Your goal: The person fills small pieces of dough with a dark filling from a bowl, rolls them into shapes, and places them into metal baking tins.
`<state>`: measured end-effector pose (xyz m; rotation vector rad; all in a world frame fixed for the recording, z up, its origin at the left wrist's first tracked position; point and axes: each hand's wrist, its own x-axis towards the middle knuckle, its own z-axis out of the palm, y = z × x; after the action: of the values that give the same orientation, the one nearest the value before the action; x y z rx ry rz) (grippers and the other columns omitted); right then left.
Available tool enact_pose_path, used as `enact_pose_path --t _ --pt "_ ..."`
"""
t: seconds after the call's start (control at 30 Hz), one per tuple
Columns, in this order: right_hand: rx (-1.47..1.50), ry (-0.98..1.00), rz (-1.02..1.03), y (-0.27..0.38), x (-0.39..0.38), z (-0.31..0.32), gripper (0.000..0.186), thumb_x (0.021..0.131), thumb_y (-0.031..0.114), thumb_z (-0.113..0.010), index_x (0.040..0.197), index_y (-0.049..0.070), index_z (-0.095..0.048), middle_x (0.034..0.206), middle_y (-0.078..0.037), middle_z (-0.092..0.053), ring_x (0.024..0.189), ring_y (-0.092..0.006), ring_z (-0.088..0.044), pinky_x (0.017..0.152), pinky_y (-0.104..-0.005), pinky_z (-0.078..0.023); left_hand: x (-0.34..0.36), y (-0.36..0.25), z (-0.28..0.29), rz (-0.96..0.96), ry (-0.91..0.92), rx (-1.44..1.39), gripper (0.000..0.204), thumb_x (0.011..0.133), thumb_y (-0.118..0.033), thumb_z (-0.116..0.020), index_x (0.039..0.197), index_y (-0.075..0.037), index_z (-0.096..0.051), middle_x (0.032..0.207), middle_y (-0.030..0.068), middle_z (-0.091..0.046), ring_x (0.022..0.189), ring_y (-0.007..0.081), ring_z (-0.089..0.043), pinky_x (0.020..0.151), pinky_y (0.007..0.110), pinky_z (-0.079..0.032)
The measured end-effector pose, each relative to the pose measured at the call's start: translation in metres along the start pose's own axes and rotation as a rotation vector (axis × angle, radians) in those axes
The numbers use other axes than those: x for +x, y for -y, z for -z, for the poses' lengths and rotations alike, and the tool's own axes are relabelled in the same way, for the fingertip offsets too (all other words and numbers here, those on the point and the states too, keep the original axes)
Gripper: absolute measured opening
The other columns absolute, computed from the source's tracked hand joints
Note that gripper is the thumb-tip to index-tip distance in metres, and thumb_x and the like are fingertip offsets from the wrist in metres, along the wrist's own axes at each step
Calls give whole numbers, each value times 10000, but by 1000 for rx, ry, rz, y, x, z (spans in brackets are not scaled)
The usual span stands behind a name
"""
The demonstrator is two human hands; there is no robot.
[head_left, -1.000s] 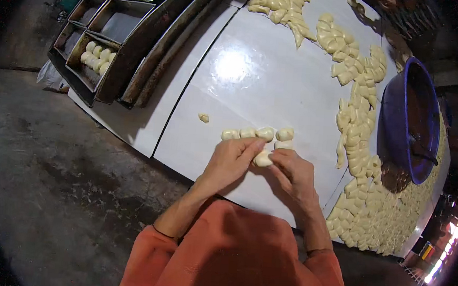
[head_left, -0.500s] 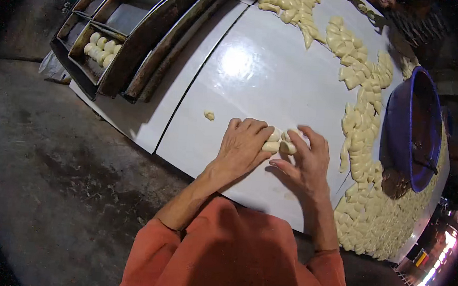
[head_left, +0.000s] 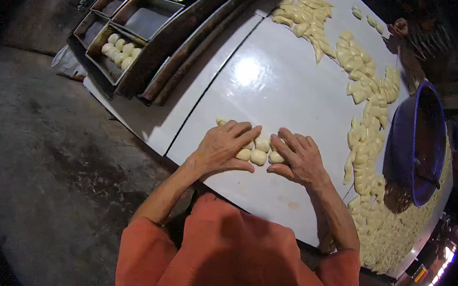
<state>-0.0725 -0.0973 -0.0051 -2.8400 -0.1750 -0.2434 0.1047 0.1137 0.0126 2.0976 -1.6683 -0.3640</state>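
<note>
Two short rows of smooth, pale dough balls [head_left: 258, 157] lie on the white tabletop, close in front of me. My left hand [head_left: 221, 145] cups the left end of the rows, fingers bent over the balls and thumb along the near side. At the right end, my right hand [head_left: 302, 160] curls over more balls, with its thumb on the near side too. Between the hands the middle balls show uncovered; those under my fingers are partly hidden. A small scrap of dough [head_left: 220, 121] sits just beyond my left hand.
At the far left stand dark metal loaf tins [head_left: 144, 23], one with several dough balls [head_left: 119, 50] inside. Cut dough pieces [head_left: 366, 152] spread along the right of the table [head_left: 295, 100]. Among them is a purple basin [head_left: 400, 147]. Small dough pieces [head_left: 375, 24] lie at the far right.
My hands have moved apart, the left one leftward, and more dough balls show between them. The whole view has shifted slightly, with the tins and basin now farther right and lower.
</note>
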Motion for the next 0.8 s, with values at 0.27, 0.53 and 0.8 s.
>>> enact_pose_path --t 0.27,0.53,0.8 --pt "160 -96 -37 12 11 2 458 762 295 -813 1098 40 -634 1001 -129 -641 813 -295 -639 677 -388 -527 22 7 -5 -130 176 -211 594 845 -451 -734 1243 -39 -576 1022 141 -626 933 324 -669 748 445 -540" --pt "1041 253 -905 57 44 56 310 781 167 -755 1016 -22 -682 902 -116 -717 793 -171 -668 689 -325 -548 23 9 34 9 347 -360 279 755 -272 -708 936 -62 -682 842 186 -692 818 401 -679 745 502 -515" --pt "933 -159 -526 65 123 77 414 752 101 -832 1115 17 -652 1068 -98 -644 988 -179 -632 859 -327 -523 -34 59 234 -267 253 -258 381 888 -372 -684 1166 -123 -610 951 85 -630 866 307 -672 669 423 -552"
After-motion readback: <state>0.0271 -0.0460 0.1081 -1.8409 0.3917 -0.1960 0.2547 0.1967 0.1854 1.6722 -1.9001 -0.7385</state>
